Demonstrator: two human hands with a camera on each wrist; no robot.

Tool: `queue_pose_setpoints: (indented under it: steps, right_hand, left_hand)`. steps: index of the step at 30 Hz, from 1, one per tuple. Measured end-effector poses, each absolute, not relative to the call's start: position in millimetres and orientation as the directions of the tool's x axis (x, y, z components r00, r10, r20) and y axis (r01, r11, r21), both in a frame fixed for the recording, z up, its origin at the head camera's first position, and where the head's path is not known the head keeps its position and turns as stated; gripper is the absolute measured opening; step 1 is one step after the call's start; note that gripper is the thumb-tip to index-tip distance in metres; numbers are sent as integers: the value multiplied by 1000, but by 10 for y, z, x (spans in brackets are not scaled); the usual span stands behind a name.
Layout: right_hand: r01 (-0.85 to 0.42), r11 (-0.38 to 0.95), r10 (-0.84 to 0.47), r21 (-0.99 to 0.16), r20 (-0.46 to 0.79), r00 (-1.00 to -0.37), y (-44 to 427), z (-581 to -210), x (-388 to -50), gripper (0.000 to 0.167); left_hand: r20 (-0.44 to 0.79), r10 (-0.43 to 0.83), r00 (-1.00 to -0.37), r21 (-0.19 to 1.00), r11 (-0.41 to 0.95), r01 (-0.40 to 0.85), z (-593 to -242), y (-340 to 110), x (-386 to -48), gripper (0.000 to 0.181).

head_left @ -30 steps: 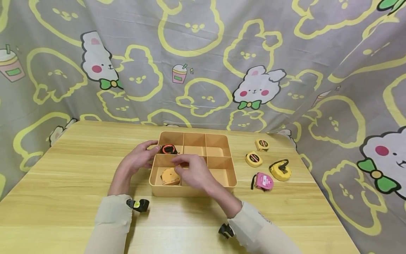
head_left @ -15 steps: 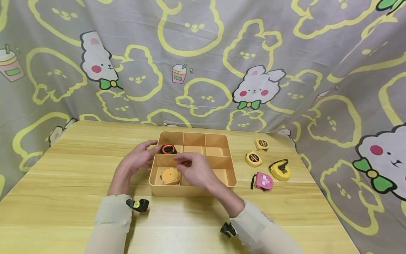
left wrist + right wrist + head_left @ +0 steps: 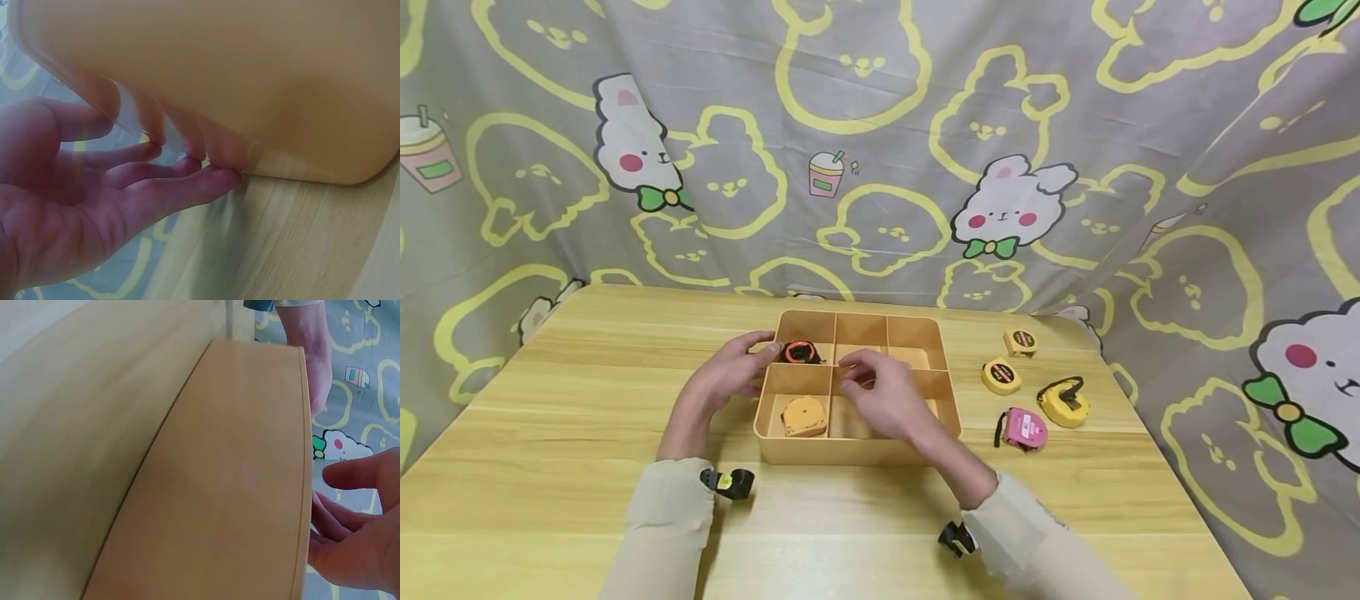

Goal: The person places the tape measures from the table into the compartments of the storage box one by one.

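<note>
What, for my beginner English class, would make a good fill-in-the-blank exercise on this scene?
1. The box is divided into ____ compartments.
2. As the head view shows it, the red-and-black tape measure sits in the far ____ compartment.
3. Counting the pink tape measure, ____ tape measures lie on the table outside the box.
4. The hand above the box's compartments is the person's ____ hand.

Missing words: six; left; four; right.
</note>
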State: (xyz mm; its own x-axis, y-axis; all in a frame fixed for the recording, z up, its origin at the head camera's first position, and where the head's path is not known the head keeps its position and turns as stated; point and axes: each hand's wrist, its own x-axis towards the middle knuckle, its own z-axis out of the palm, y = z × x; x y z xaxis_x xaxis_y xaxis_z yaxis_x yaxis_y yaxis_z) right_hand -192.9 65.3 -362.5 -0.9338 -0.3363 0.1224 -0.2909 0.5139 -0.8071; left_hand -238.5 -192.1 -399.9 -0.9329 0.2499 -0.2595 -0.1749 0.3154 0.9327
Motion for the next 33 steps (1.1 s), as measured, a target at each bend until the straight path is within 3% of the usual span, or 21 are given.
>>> queue_pose_setpoints:
  steps: [10, 33]
  right_hand:
    - [-255, 529, -252, -810, 137, -958, 828, -3551, -1984, 23]
    - [-149, 646, -67, -748, 139, -988, 1495, -3646, -2180, 34]
  left_hand:
    - [-261, 249, -933, 934, 309, -179, -3999, -1931, -2395, 62]
    - [-251, 239, -938, 931, 325, -167, -4015, -1915, -2386, 61]
